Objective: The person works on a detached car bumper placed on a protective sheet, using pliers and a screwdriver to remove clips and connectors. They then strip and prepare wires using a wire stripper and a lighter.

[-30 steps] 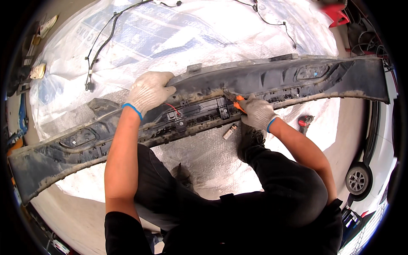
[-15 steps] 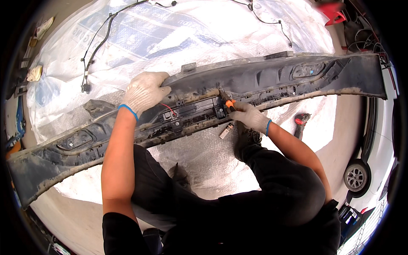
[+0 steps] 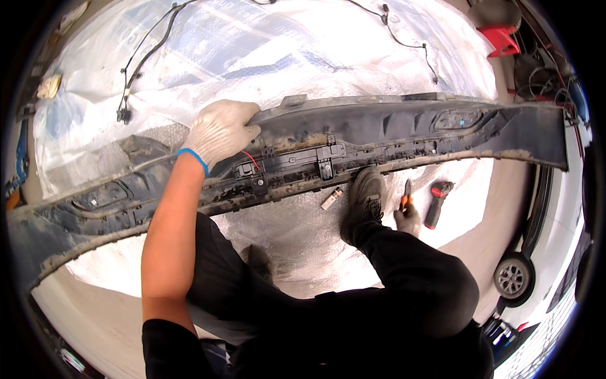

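A long, dirty black car bumper cover (image 3: 363, 120) stretches across in front of me with its ribbed side facing me. My left hand (image 3: 222, 131), in a white knitted glove with a blue cuff, is closed over its far edge left of the middle. Below that hand a red wire (image 3: 250, 159) sticks out by a black bracket strip (image 3: 291, 160) on the cover. Beyond my right shoe, my gloved right hand (image 3: 409, 221) is low over the sheet, closed on the orange handles of pliers (image 3: 405, 198). My knee and leg partly hide that hand and its forearm.
A red and black cordless power tool (image 3: 437, 205) lies right of the pliers. A small pale rectangular thing (image 3: 331, 198) lies beside my shoe (image 3: 366, 199). Black wiring harnesses (image 3: 158, 47) rest on the white plastic sheet (image 3: 271, 69). A white car (image 3: 549, 252) stands at the right.
My right hand has moved the pliers away from the bracket strip, right and toward me, down by the power tool. My left hand keeps its hold, and the bumper cover's right end sits lower in view.
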